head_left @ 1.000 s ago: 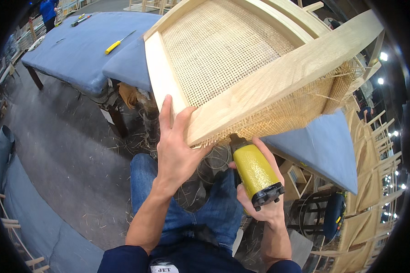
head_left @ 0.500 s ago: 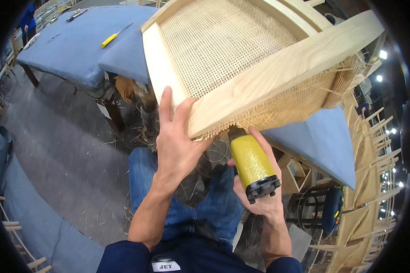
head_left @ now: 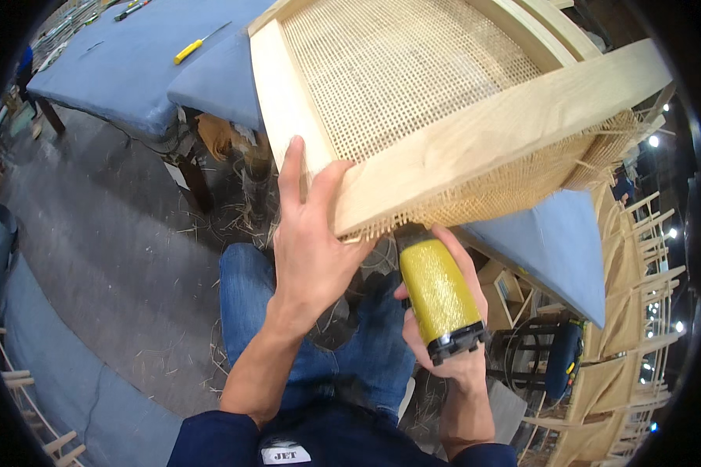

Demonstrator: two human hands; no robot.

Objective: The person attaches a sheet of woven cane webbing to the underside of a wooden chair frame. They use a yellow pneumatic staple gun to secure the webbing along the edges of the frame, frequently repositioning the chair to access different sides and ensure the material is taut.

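Observation:
A pale wooden chair frame (head_left: pixel 506 136) is tilted up before me, with woven cane mesh (head_left: pixel 413 70) filling it. More cane webbing (head_left: pixel 514 198) wraps its outer side, and loose strand ends stick out along the lower edge. My left hand (head_left: pixel 310 245) grips the near left corner, two fingers over the top of the wood and the thumb beneath. In my right hand (head_left: pixel 461 367) is a yellow-wrapped staple gun (head_left: pixel 442 292) with a black end cap. Its dark nose is close under the fringed edge; whether it touches is hidden.
A blue padded table (head_left: pixel 140 70) stands at the far left, with a yellow-handled screwdriver (head_left: pixel 188 51) on it. Another blue padded surface (head_left: pixel 549 241) lies right, behind the frame. A dark stool (head_left: pixel 533 354) stands lower right. Several cane-covered frames (head_left: pixel 627 311) line the right side. Fibre scraps litter the floor.
The staple gun in my right hand has moved slightly down and right, its nose lower from the cane edge. The frame and my left hand have shifted slightly right in view.

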